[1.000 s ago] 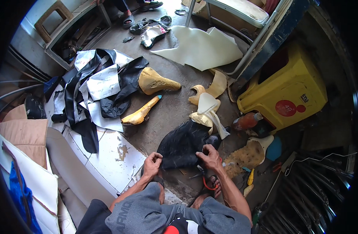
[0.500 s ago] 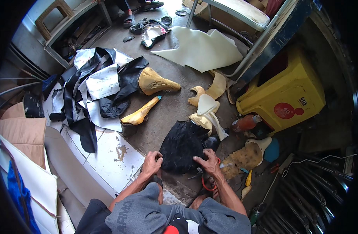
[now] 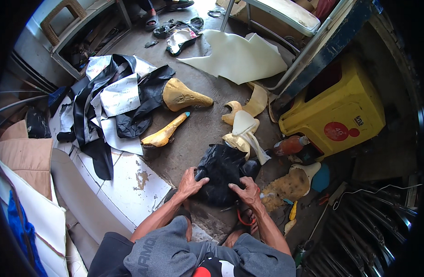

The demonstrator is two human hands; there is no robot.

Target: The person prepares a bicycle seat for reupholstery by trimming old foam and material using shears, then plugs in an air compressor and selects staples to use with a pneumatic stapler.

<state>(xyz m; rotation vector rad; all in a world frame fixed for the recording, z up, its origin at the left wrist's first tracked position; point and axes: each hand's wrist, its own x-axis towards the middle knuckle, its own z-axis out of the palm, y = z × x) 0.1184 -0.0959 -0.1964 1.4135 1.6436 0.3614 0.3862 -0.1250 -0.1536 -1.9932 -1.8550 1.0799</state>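
A black sheet of leather-like material (image 3: 220,173), creased and partly shiny, is spread out low in front of me. My left hand (image 3: 192,183) grips its left side, thumb on top and fingers curled over the edge. At its right edge my right hand (image 3: 247,189) holds on the same way, thumb pointing inward. Whatever lies under the sheet is hidden; a dark shiny form (image 3: 251,168) shows beside its right side. Below my right hand there is a red curved handle-like piece (image 3: 241,217), partly covered. Yellow-tan foam scraps (image 3: 239,142) lie just beyond the sheet.
Two yellowish bicycle saddle shapes (image 3: 183,95) (image 3: 166,131) lie ahead, beside a heap of black sheeting (image 3: 93,115). A pale foam sheet (image 3: 237,55) is farther off. At right are a yellow plastic stool (image 3: 346,111), an orange bottle (image 3: 288,146), a worn saddle pad (image 3: 288,184) and dark metal tubes (image 3: 364,235).
My left hand has moved right and slightly away from me, drawing the sheet's left side inward, so it looks narrower and more folded. My right hand has barely moved.
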